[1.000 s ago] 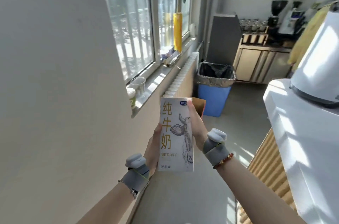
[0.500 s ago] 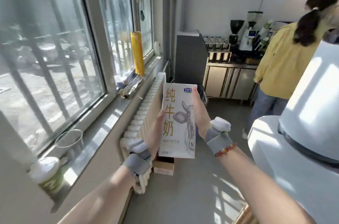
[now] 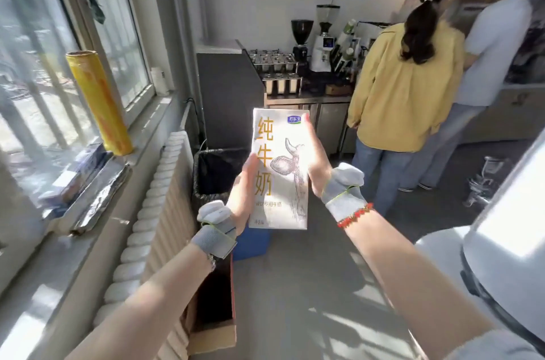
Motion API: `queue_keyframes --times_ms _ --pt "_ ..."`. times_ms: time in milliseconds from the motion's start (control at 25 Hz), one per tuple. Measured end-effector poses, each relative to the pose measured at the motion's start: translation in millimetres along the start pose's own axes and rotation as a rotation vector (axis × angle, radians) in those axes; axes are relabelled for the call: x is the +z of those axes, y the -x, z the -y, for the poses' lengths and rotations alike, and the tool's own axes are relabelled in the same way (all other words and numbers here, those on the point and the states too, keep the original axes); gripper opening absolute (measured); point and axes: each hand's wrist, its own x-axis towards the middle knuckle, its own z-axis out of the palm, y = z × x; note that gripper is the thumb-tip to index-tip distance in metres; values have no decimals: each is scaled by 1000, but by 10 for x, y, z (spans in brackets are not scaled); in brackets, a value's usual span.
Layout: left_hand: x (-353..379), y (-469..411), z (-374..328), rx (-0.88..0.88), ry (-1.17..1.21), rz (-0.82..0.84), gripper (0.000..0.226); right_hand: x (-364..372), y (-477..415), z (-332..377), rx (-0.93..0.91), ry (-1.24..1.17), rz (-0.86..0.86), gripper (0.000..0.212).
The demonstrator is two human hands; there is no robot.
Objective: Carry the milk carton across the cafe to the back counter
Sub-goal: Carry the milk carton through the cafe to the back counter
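The tall white printed milk carton [image 3: 280, 171] stands upright at chest height, clasped at its edges by the left hand [image 3: 243, 197] and right hand [image 3: 317, 165]; best kept level while skirting the 2 people [image 3: 404, 94] at the steel back counter [image 3: 309, 98].

back counter [image 3: 309, 98] nearer, bin [image 3: 218, 171] beside carton, second person [image 3: 495, 44] now in view

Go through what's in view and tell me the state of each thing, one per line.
milk carton: upright, held in the air, top closed
left hand: gripping carton's left edge
right hand: gripping carton's right edge
trash bin: open, black liner
cardboard box: open, on the floor
yellow roll: leaning on the windowsill
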Motion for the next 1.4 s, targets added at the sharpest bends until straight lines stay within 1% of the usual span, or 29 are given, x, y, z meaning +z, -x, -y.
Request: queue_keyframes --times_ms 40,80,120,200,280,320,360,440,480,520,560,600,640,720,800,840,920,960,1000,1040,1120,1240,1280,1360,1400 --pt "42 -588 -16 -13 -19 49 45 -83 -491 -3 -15 -33 -74 72" --pt "68 -829 -21 -8 -37 92 43 -134 -688 19 -31 -54 -95 61" --pt "128 -1042 -49 -41 -33 144 43 -218 -831 54 -47 -70 -121 54" --pt "189 -1320 -113 -59 17 215 48 -326 -1046 100 -38 -69 -90 53" --pt "382 -2014 -80 -87 7 287 61 -540 -1528 134 -68 -30 -216 37" --pt "465 -2184 -57 -94 -1 298 66 -657 -1633 127 -68 -2 -259 39" --pt "583 -2416 -9 -97 10 340 65 -813 -1783 94 -60 22 -301 45" --pt "934 -2942 132 -133 41 414 63 -1185 -2160 104 -11 77 -433 65" --pt "1104 -3164 208 -151 37 430 68 -1351 -2326 108 -2 125 -481 78" --pt "1246 -3336 247 -169 52 448 73 -1509 -2450 100 -10 134 -498 84" --pt "1414 -3511 302 -192 74 470 75 -1697 -2592 72 -13 101 -513 78" --pt "1709 -3814 433 -223 88 509 73 -2027 -2836 36 -18 65 -528 65" --pt "1954 -4056 538 -245 84 530 68 -2319 -3048 9 -43 58 -550 57" --pt "2375 -4425 708 -266 72 579 63 -2801 -3355 -1 -34 84 -612 57" --pt "2815 -4772 749 -267 47 611 63 -3276 -3624 34 -30 74 -686 64" --pt "3133 -4999 774 -273 31 626 61 -3574 -3790 91 -32 61 -731 62" --pt "3641 -5317 778 -319 119 651 49 -4058 -4022 189 -43 44 -776 50" --pt "3878 -5456 776 -329 162 654 44 -4290 -4103 235 -47 36 -789 53" --pt "4082 -5568 811 -337 178 668 40 -4507 -4182 253 -40 37 -797 61" --pt "4387 -5723 884 -328 136 690 40 -4818 -4260 301 -49 38 -813 70" --pt "4870 -5948 1040 -341 113 721 47 -5343 -4413 310 -66 26 -856 84" --pt "5538 -6181 1221 -396 124 838 58 -6107 -4534 310 -38 13 -914 99" --pt "5793 -6266 1293 -397 135 876 60 -6339 -4561 339 -34 23 -934 100" --pt "6257 -6452 1412 -395 161 927 62 -6783 -4613 378 -46 34 -970 94" --pt "6648 -6618 1505 -398 150 961 57 -7181 -4695 416 -50 35 -1009 92"
